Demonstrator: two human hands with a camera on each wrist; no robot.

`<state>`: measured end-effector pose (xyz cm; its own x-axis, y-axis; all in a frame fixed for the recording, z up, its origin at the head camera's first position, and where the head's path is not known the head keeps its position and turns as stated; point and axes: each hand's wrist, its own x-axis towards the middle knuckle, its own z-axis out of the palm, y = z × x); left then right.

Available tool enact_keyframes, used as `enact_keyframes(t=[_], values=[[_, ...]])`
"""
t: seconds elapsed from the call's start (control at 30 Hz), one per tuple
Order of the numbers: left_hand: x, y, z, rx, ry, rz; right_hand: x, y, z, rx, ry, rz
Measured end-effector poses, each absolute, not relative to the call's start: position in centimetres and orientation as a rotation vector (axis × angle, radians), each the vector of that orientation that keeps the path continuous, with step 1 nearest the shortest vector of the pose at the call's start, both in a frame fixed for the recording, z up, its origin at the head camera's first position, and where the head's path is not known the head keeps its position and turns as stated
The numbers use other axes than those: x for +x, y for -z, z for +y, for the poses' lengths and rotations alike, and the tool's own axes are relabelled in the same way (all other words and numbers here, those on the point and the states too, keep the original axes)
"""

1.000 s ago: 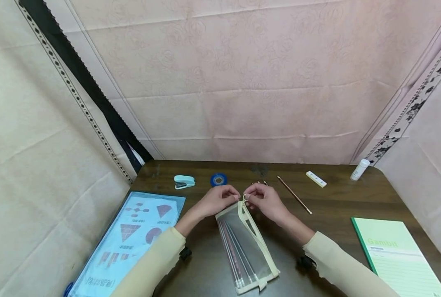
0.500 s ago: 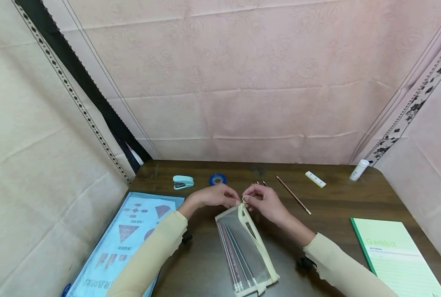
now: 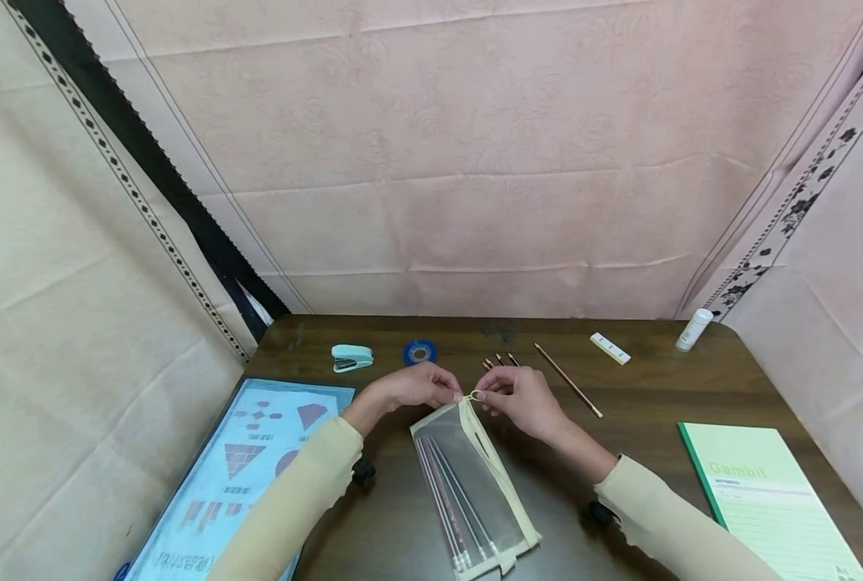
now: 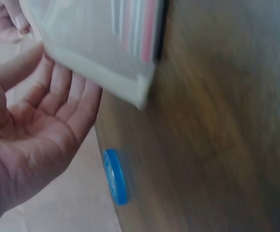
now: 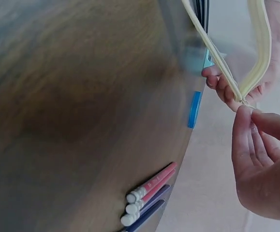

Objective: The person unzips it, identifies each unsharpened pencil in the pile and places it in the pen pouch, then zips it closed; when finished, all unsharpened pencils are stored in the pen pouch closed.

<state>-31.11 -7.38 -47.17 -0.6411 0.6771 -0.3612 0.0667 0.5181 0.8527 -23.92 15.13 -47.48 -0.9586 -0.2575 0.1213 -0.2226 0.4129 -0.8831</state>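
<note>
A see-through mesh pencil case [image 3: 478, 480] with cream edging lies slanted above the table's front middle, several pencils [image 3: 446, 500] inside. My left hand [image 3: 418, 387] pinches its top edge; in the left wrist view the left hand's [image 4: 43, 121] thumb lies against the cream border, other fingers behind it. My right hand [image 3: 524, 401] pinches the small cream loop at the zipper's end. The right wrist view shows the two zipper strips [image 5: 260, 53] parted in a V that meets near the right hand's [image 5: 265, 164] fingertips.
Behind the hands lie a light-blue stapler [image 3: 352, 357], blue tape roll [image 3: 419, 352], loose pencils [image 3: 568, 381], white eraser-like block [image 3: 610, 348] and white capped tube [image 3: 694, 329]. A blue folder with a printed sheet [image 3: 257, 476] is left, a green notebook [image 3: 773, 492] right.
The gap along the zipper looks narrower in the head view. My left hand has shifted its hold slightly at the top edge. My right hand keeps the loop, slightly lower.
</note>
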Motion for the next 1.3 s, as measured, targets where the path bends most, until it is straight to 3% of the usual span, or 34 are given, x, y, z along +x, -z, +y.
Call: enact_keyframes(t=[0.53, 1.3], values=[[-30.6, 45.3, -7.2, 0.579, -1.117, 2.211, -21.9, 46.0, 16.0, -0.646, 1.461, 2.681], [-30.0, 44.8, -9.1, 0.486, -1.219, 2.273, -18.7, 44.8, 17.5, -0.731, 1.401, 2.636]])
